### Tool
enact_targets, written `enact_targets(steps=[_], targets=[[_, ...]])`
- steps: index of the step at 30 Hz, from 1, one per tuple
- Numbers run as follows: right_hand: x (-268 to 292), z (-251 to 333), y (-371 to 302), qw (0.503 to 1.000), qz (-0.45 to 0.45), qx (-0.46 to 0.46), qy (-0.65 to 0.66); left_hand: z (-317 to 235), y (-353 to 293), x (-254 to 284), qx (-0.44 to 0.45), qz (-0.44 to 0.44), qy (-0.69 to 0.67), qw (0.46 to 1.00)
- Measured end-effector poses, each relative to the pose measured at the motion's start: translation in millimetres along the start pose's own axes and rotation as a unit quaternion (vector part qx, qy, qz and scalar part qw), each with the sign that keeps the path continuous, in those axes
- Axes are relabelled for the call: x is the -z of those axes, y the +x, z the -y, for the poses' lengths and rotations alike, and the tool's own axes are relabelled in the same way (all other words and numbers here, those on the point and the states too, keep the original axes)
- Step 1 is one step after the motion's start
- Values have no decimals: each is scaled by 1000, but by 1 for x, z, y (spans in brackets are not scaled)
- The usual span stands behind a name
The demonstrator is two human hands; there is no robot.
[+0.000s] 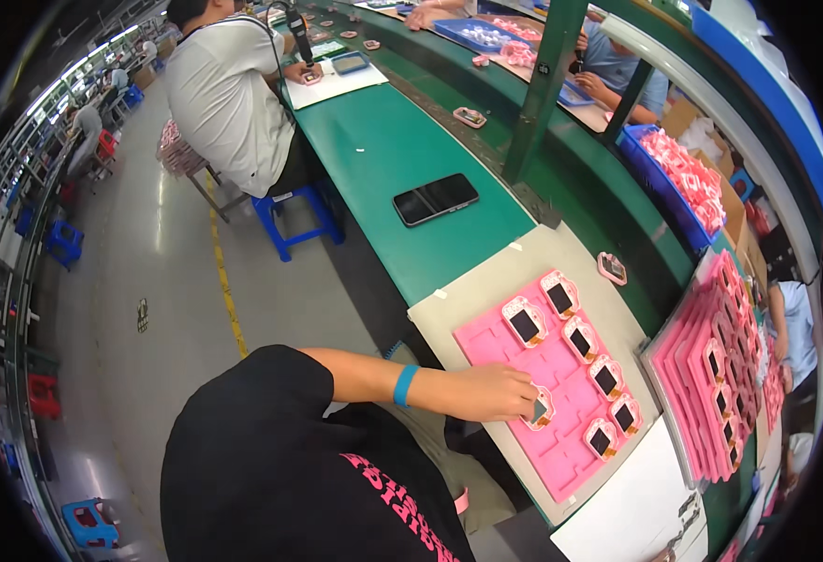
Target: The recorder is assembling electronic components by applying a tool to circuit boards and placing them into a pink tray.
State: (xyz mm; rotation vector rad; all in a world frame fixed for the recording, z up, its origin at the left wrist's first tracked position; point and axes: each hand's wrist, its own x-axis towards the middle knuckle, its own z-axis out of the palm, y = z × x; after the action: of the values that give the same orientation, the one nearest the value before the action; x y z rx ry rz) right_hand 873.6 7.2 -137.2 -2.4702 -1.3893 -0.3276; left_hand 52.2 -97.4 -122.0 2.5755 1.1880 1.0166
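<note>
My left hand (498,393), with a blue band on its wrist, reaches over a pink foam tray (486,342) on the bench. Its fingers are pinched at the edge of a small pink-and-white casing with a grey screen (541,409) in one of the tray's slots. Several similar casings with dark screens, such as one casing (524,323) near the tray's far end, sit in other slots, mostly along the right side. The tray lies on a beige board (440,309). My right hand does not show.
A black phone (436,199) lies on the green bench mat. Stacked pink trays (692,375) stand to the right, near a blue bin of pink parts (655,173). One loose casing (611,268) rests on the green conveyor. A co-worker (234,103) sits farther along the bench.
</note>
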Motion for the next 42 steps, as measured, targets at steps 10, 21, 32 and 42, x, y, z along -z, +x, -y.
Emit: enact_targets(steps=[10, 21, 32, 42], targets=[[127, 209, -234, 955, -10, 72, 286, -67, -6, 29, 81, 109, -346, 928], [125, 349, -461, 820, 246, 53, 515, -110, -18, -41, 330, 107, -679, 647], [107, 405, -447, 700, 399, 72, 587, -34, -2, 3, 452, 76, -642, 615], [96, 414, -415, 656, 421, -5, 627, 5, 40, 12, 429, 70, -554, 710]])
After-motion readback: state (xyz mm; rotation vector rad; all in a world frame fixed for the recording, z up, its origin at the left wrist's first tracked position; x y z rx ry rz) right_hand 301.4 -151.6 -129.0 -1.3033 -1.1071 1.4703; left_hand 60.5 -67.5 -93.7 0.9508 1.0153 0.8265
